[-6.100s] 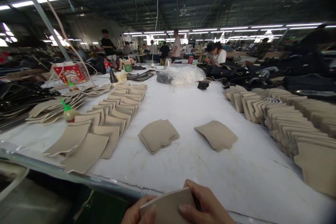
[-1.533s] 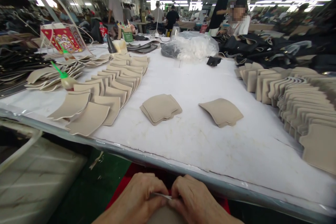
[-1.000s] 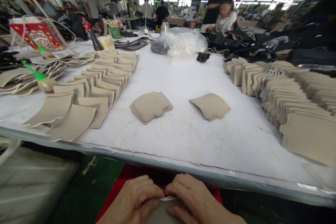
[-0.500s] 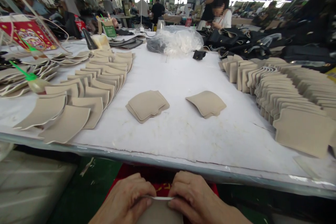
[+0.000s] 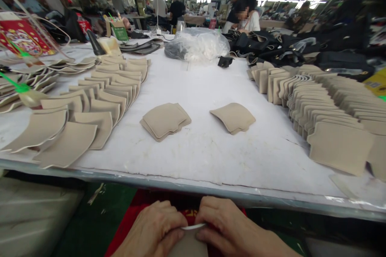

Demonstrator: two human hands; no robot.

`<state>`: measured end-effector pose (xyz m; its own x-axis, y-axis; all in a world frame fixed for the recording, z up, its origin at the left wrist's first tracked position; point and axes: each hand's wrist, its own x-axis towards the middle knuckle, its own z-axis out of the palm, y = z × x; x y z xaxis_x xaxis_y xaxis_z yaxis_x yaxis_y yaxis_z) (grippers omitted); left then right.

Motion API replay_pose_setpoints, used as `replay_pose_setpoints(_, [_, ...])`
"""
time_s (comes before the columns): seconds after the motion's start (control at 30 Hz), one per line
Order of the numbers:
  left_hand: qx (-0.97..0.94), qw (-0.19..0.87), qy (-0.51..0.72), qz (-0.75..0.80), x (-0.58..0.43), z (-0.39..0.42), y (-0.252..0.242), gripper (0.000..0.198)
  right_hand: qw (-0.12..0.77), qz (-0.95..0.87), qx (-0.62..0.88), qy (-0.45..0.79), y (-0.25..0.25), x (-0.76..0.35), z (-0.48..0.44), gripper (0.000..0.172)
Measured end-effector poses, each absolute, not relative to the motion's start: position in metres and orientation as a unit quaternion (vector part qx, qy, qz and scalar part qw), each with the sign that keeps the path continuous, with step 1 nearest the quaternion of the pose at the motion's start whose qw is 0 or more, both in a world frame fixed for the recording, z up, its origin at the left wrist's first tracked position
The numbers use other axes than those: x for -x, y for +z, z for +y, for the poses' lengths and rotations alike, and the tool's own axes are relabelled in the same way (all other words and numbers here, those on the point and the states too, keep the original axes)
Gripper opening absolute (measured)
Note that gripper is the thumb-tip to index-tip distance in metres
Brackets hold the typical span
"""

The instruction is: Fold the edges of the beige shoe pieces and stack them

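A beige panel with a pale edge is held below the table's front edge, its lower part cut off by the frame. My left hand pinches its top edge from the left, and my right hand pinches the same edge from the right, the fingertips close together. On the white table ahead lie a small stack of beige panels and, to its right, another small group.
Rows of curved beige panels fan out at left; dense rows stand at right. Behind are a plastic bag, dark bags and a small black piece. A glue bottle lies far left. People work beyond.
Both hands have come slightly closer together along the panel's edge, which now looks more bowed. The table and its contents appear shifted slightly left in view.
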<state>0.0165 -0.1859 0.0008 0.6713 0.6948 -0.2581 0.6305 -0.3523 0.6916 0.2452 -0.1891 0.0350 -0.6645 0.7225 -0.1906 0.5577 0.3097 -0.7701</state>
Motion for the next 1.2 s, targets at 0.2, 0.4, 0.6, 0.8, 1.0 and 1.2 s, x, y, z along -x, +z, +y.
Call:
replay_pose_setpoints(0.2, [-0.807,0.424,0.045,0.407,-0.015,-0.185,0.001,0.027,0.100,-0.783,0.406,0.461,0.032,-0.246,-0.188,0.013])
replay_pose_setpoints(0.4, [-0.744,0.477,0.018,0.468,-0.019,-0.181,0.015,0.020,0.114,-0.790,0.422,0.430,0.019,-0.249,-0.195,0.008])
replay_pose_setpoints(0.6, [-0.680,0.520,0.015,0.516,0.000,-0.176,0.027,0.027,0.182,-0.810,0.414,0.374,0.014,-0.253,-0.199,0.035])
replay_pose_setpoints(0.8, [-0.655,0.569,0.046,0.494,0.004,-0.178,0.031,0.023,0.108,-0.835,0.388,0.374,0.011,-0.230,-0.190,0.019])
replay_pose_setpoints(1.0, [-0.631,0.571,0.050,0.523,0.002,-0.178,0.031,0.026,-0.036,-0.900,0.335,0.275,0.012,-0.197,-0.175,0.013])
replay_pose_setpoints(1.2, [-0.661,0.548,0.008,0.513,0.014,-0.171,0.034,0.038,0.004,-0.861,0.383,0.334,-0.021,-0.208,-0.178,0.023])
